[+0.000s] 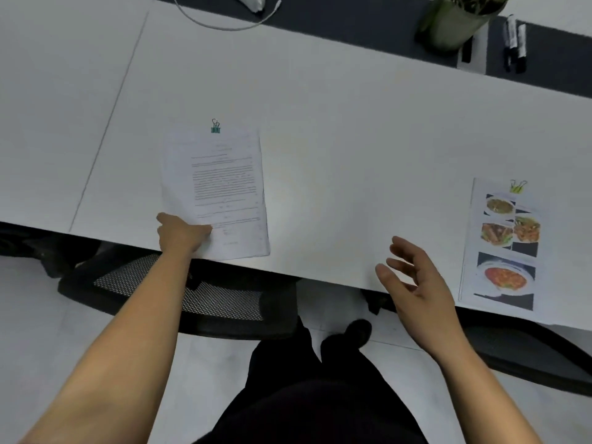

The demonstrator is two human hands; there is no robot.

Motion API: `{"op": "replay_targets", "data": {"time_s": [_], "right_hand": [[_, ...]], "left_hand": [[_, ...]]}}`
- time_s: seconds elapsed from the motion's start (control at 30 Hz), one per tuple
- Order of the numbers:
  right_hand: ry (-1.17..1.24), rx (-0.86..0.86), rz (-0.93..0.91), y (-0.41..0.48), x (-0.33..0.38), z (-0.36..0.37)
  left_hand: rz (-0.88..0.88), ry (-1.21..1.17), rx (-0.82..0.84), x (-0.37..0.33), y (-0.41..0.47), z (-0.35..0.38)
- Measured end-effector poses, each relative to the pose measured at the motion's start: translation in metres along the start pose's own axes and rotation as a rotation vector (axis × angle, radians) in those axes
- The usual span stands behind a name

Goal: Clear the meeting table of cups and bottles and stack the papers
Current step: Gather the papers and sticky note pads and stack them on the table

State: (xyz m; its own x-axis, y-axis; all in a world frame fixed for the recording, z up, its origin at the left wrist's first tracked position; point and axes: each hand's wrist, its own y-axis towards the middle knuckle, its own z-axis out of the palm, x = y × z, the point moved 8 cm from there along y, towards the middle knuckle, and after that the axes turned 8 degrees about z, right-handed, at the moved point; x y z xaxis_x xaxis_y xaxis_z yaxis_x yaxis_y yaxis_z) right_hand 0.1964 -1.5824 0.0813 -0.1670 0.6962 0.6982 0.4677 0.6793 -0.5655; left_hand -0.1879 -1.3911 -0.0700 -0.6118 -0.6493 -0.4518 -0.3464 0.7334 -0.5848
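White table (352, 139), pale floor; mesh chair (160, 283) under near edge; pot (455, 24), markers (515, 43) far side; left hand (181, 233) pinches near-left corner of text papers (221, 187) at table edge; right hand (416, 283) fingers spread, empty, beside photo papers (506, 245).

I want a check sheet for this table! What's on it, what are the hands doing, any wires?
Surface: white table, one seam line.
Job's things: text papers with green clip; picture papers with yellow clip, lying apart; cups, bottles: nothing seen.
Clutter: plant pot, markers.
Hands: left hand holds the text papers' near corner; right hand open, empty.
Cables: white cable at the far edge.
Surroundings: mesh chair, pale floor.
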Motion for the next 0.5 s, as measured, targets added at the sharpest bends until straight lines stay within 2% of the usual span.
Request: {"op": "replay_targets", "data": {"time_s": [0.13,0.37,0.5], "right_hand": [[0.032,-0.022,0.004,0.006,-0.003,-0.008],[0.180,-0.123,0.001,0.003,-0.029,-0.075],[0.219,-0.245,0.083,0.015,-0.085,-0.140]], "left_hand": [[0.074,0.001,0.024,-0.006,-0.032,0.019],[0.035,-0.637,0.230,-0.030,-0.163,0.089],[0.179,-0.647,0.222,-0.056,-0.233,0.108]]}}
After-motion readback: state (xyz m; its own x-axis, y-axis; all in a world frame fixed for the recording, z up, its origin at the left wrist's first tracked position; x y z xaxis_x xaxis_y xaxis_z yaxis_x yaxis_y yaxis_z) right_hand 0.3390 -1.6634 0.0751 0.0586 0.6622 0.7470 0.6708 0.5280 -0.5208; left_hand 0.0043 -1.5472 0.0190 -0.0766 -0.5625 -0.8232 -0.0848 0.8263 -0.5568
